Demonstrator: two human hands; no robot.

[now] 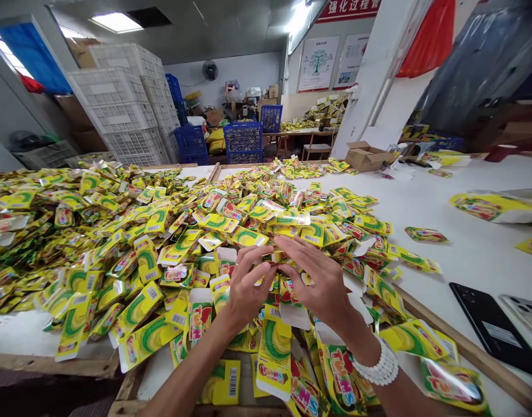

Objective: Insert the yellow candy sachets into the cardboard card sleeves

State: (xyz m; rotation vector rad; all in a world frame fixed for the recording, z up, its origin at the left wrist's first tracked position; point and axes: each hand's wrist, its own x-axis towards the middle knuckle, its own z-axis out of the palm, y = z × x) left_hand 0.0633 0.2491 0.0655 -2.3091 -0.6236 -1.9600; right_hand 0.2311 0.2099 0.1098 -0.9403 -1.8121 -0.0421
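Red "TU..." lettering on flat yellow-and-green cardboard packs (199,317) heaped across the white bench (444,202)! Near its front edge, left hand (247,286) and right hand (324,281) meet, fingertips pinching one yellow packet (273,279). Open brown cardboard box (365,155) at the far edge, contents hidden.

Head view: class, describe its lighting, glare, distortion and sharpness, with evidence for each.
In the head view, the ceiling light panel is blown out white; in the head view, the glossy yellow packets show small highlights; the head view's wide lens tilts the stacked white crates; the head view shows left hand and right hand sharp, shadows soft.
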